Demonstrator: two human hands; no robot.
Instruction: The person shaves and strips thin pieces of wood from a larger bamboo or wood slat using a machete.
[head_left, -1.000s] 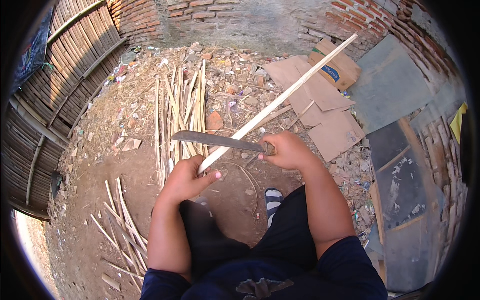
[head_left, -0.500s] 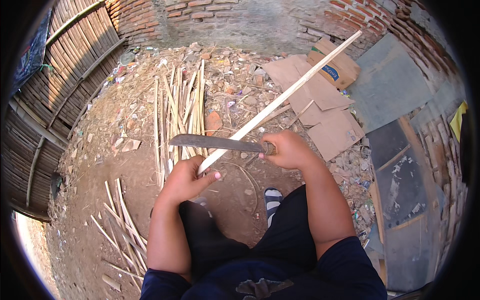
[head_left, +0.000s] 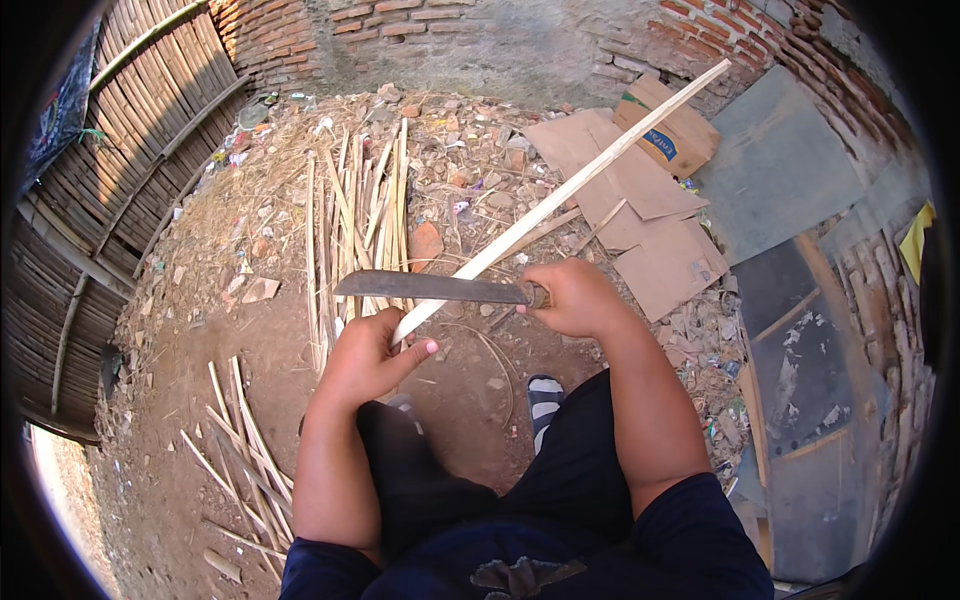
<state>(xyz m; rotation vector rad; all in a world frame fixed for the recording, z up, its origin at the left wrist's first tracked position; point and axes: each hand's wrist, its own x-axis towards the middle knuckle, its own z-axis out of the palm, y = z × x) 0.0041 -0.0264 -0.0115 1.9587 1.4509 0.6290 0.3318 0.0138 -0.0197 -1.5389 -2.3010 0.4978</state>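
A long pale strip (head_left: 560, 195), looking like split bamboo, slants from my left hand up toward the far right. My left hand (head_left: 375, 355) is closed round its near end, the thumb pointing to the right. In my right hand (head_left: 570, 298) is the handle of a machete (head_left: 430, 286), gripped in a fist. The dark, worn blade points left and lies across the strip, just beyond my left hand. Most of the handle is hidden by my fingers.
Ahead, a pile of split strips (head_left: 360, 210) lies on the rubble; more strips (head_left: 245, 450) are at the lower left. Flattened cardboard (head_left: 620, 180) and a cardboard box (head_left: 665, 125) sit far right, beside dark panels (head_left: 800, 350). A bamboo wall (head_left: 120, 180) stands left, brick wall (head_left: 430, 40) behind.
My left hand and the strip's near end have shifted slightly left and away from me. The machete blade has moved a little left along with them.
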